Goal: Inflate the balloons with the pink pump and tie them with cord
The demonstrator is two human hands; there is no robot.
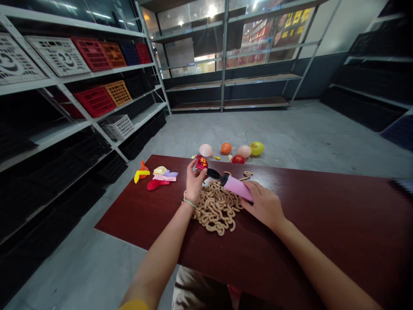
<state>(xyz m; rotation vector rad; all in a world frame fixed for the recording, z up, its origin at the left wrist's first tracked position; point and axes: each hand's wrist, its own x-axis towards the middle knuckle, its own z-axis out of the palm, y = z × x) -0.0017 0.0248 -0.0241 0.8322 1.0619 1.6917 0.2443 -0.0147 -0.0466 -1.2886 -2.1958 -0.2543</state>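
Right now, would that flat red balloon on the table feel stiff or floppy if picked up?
Probably floppy: the red balloon lies limp, uninflated. It likely weighs very little, and its smooth skin may slip.

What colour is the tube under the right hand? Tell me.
The tube is pink, black at one end; head view.

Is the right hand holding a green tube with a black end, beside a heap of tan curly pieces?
No. The head view shows the right hand on a pink tube, not green; the black end and heap of tan curly pieces are as stated.
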